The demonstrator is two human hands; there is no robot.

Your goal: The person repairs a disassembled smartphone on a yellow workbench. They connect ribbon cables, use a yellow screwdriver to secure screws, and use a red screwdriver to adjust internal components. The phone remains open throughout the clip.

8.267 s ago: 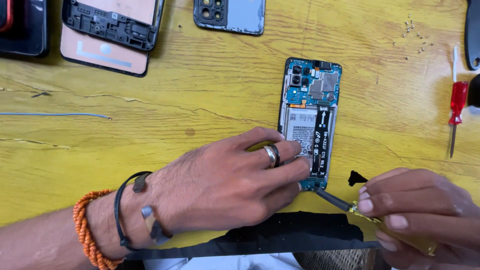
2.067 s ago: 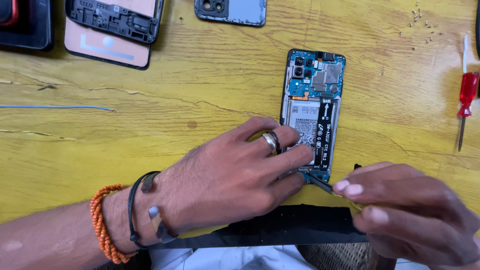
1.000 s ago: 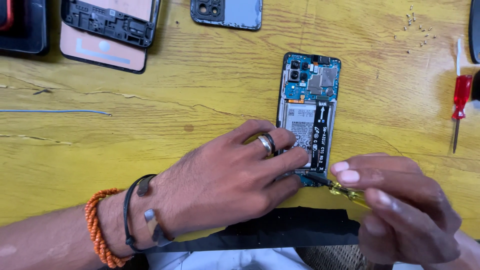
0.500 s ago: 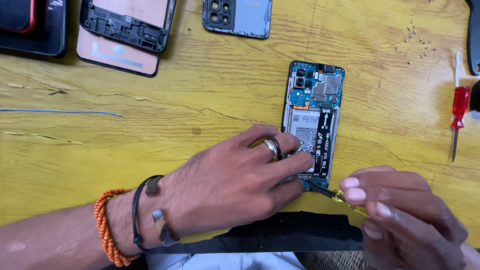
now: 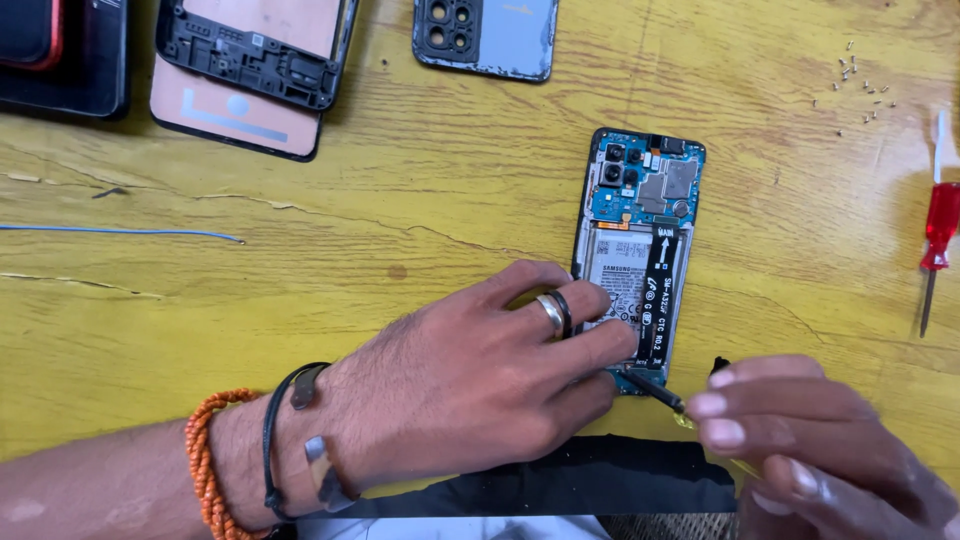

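**Opened phone pinned down while a screwdriver works its lower end**

An opened phone (image 5: 640, 250), back cover off, lies flat and upright on the yellow wooden table (image 5: 420, 250); its blue circuit board and camera modules sit at the far end, with the battery and a black flex strip below them. The left hand (image 5: 470, 390) lies palm-down across the phone's near end, fingers spread flat and pressing on the battery area, not curled around anything; it wears a ring, and the wrist carries a black band and an orange beaded band. The right hand (image 5: 810, 450), just right of the phone's lower corner, is closed in a pinch around a thin screwdriver (image 5: 655, 388), whose dark tip meets the phone's bottom edge right beside the left fingertips.

A small black part (image 5: 719, 365) lies on the table just right of the phone's bottom corner. Well to the phone's right rests a red-handled screwdriver (image 5: 938, 235), and beyond it, up and right of the phone, is a scatter of tiny screws (image 5: 858, 85). Beyond the phone's top end lies a grey back cover (image 5: 487, 35) with camera cut-outs. Far to the phone's upper left sits a black mid-frame (image 5: 255, 50) on a pinkish panel (image 5: 225, 115), and a thin blue wire (image 5: 120, 233) lies well to its left.
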